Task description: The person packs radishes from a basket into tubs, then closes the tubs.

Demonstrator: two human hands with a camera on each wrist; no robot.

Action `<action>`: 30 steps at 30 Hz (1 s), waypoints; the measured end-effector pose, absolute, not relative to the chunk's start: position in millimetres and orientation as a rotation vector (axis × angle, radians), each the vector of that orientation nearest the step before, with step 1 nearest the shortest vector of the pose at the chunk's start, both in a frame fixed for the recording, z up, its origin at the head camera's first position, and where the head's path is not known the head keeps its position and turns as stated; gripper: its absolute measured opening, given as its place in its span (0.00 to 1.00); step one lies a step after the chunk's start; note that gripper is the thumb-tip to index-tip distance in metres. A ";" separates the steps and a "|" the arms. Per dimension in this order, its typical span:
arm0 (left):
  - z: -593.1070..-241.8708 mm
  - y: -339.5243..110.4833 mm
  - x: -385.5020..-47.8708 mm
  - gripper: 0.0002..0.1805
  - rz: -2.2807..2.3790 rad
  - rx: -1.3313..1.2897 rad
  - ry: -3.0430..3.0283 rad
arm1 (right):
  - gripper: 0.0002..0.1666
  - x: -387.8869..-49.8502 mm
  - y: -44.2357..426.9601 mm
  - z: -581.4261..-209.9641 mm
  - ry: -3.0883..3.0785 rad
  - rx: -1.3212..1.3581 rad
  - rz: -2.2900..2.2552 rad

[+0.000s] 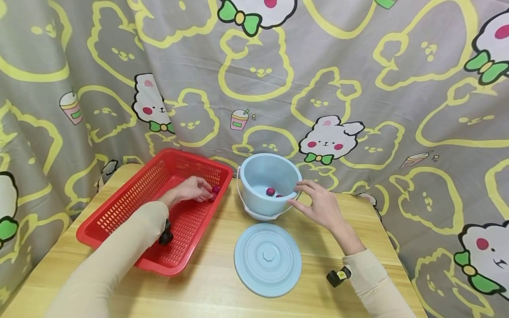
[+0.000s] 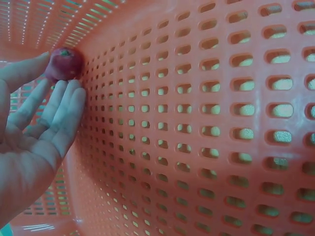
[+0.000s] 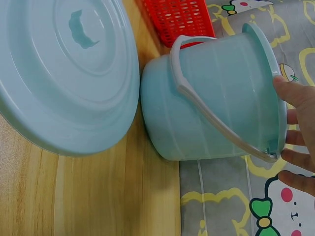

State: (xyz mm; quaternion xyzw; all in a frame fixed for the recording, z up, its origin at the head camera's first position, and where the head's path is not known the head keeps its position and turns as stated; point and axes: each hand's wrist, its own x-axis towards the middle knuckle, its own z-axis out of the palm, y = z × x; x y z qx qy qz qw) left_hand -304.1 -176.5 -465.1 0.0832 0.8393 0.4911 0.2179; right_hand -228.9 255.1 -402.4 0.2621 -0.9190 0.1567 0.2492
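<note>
My left hand reaches into the red plastic basket. In the left wrist view its thumb and fingertips close around a dark red plum by the perforated wall. A second round dark red shape beside those fingertips is partly covered in the head view. With my right hand I hold the rim of a light blue bucket at its right side, thumb and fingers spread along the edge. Inside the bucket lie a dark red plum and part of another, cut off by the rim.
A round light blue lid lies flat on the wooden table in front of the bucket. The bucket's pale handle hangs down its side. Behind the table hangs a grey curtain with yellow cartoon outlines.
</note>
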 end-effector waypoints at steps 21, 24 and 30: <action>-470.3 -170.8 -308.1 0.18 1.341 0.244 2.364 | 0.25 -228.8 255.2 -402.4 -2.495 0.712 0.421; -471.5 -169.9 -309.0 0.19 1.329 0.232 2.382 | 0.25 -228.9 255.1 -402.4 -2.499 0.709 0.422; -472.1 -170.2 -309.3 0.17 1.307 0.225 2.393 | 0.25 -229.3 255.0 -402.4 -2.510 0.704 0.420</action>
